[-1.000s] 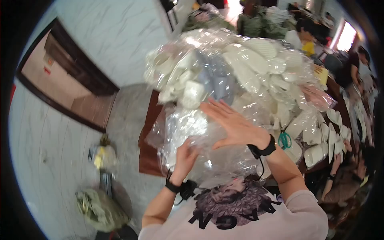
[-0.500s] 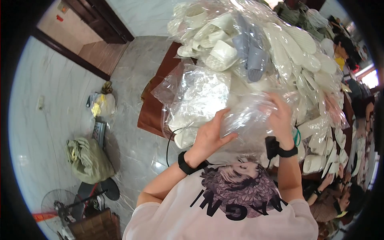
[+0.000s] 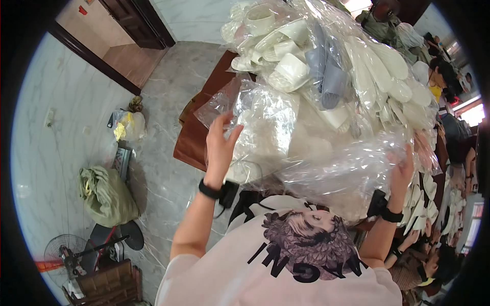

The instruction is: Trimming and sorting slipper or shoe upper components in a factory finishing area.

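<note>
My left hand point(image 3: 221, 145) is raised at the left edge of the heap, thumb and fingers apart, with nothing seen in it. Beside it lies a shiny clear bag point(image 3: 268, 115) with white slippers showing through. My right hand point(image 3: 403, 171), on the right, grips the end of a crumpled clear plastic bag point(image 3: 342, 166), which stretches leftward across the front of the heap. Its fingertips are partly hidden by the plastic. Beyond are bagged white slippers point(image 3: 291, 71) and a grey-blue pair point(image 3: 331, 76).
The heap covers a table with a brown cover point(image 3: 196, 137). Left on the floor stand a green sack point(image 3: 104, 196), a small bag with yellow in it point(image 3: 131, 126) and a fan point(image 3: 64, 253). Several people work at the far right, near a person in brown point(image 3: 414, 268).
My hands have moved apart: the left to the left and farther away, the right to the right and nearer. The clear bag is now drawn out to the right.
</note>
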